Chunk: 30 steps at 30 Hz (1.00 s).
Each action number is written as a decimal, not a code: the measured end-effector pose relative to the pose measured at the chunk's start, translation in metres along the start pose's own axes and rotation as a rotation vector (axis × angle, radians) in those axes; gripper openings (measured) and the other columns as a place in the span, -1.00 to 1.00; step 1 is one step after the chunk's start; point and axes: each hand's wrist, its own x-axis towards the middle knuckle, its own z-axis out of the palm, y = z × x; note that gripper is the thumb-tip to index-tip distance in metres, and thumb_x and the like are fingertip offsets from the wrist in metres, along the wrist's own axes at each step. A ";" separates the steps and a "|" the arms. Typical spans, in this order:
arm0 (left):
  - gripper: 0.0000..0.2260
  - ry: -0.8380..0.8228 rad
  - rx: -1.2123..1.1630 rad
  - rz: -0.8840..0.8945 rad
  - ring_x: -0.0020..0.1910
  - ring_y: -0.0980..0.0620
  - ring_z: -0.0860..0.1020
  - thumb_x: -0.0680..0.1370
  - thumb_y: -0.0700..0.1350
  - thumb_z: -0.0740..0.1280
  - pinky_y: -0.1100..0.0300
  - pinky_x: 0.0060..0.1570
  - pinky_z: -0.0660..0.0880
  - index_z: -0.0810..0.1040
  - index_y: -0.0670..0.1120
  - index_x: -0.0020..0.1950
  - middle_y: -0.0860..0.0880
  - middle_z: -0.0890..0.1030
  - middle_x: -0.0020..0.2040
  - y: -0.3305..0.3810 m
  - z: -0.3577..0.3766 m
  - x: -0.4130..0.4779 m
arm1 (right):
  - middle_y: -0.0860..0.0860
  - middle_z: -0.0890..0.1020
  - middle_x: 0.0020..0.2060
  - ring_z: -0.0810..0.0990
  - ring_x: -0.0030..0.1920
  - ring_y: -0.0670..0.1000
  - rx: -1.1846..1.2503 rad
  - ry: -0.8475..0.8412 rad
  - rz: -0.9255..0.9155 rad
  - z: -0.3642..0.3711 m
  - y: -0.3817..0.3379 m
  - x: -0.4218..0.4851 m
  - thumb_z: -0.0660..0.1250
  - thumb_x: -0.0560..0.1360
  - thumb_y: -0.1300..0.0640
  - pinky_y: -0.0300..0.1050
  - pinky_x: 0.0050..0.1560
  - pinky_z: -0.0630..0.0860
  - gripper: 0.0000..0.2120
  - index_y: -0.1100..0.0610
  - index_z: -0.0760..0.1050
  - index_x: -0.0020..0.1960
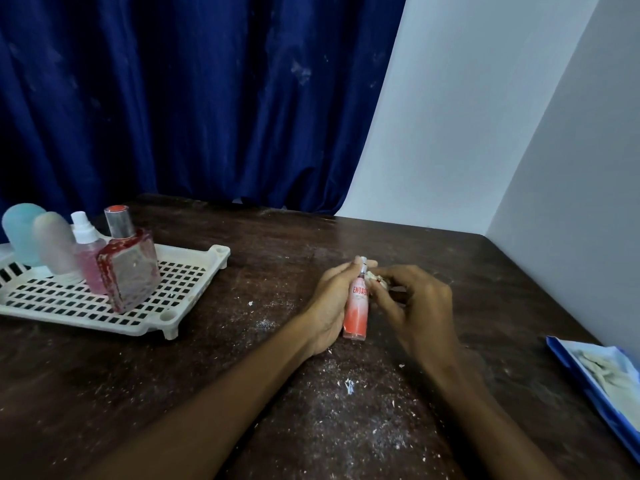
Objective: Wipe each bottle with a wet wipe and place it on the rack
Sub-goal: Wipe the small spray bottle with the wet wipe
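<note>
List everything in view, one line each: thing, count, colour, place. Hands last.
rack: 1, white, table's left side
blue frosted bottle: 1, pale blue, rack's far left
pale frosted bottle: 1, whitish, on rack
pink spray bottle: 1, white pump, on rack
square perfume bottle: 1, red-edged, on rack
orange spray bottle: 1, orange-pink, mid-table, held
wet wipe: 1, white, crumpled, at that bottle's top
wipes pack: 1, blue, table's right edge
table: 1, dark brown, white crumbs
curtain: 1, dark blue, behind
wall: white, right
left hand: grips orange spray bottle
right hand: pinches wet wipe
</note>
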 end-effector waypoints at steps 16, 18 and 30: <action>-0.78 0.075 0.094 0.130 0.00 -0.01 0.60 0.65 -0.11 0.27 0.03 0.13 0.58 0.61 -0.10 0.24 -0.14 0.62 0.03 0.004 -0.005 0.003 | -0.16 0.64 -0.21 0.62 -0.22 -0.18 0.078 0.005 0.089 0.010 -0.007 -0.004 0.50 0.45 0.14 -0.18 -0.22 0.57 -0.93 0.06 0.67 -0.06; -0.76 0.040 0.117 0.136 -0.09 0.06 0.64 0.66 -0.10 0.24 0.15 -0.03 0.61 0.59 -0.10 0.28 -0.12 0.67 -0.01 0.002 -0.004 0.001 | -0.14 0.66 -0.16 0.63 -0.17 -0.20 0.065 0.054 0.101 0.010 -0.006 -0.004 0.49 0.47 0.17 -0.22 -0.17 0.59 -0.87 0.06 0.68 0.01; -0.78 0.022 0.071 0.122 0.03 -0.08 0.63 0.62 -0.05 0.31 0.00 0.08 0.58 0.59 -0.11 0.20 -0.20 0.66 0.07 -0.002 0.003 -0.003 | -0.15 0.68 -0.13 0.64 -0.12 -0.21 0.102 0.069 0.174 0.006 -0.001 -0.002 0.46 0.50 0.19 -0.37 -0.10 0.55 -0.87 0.05 0.69 0.04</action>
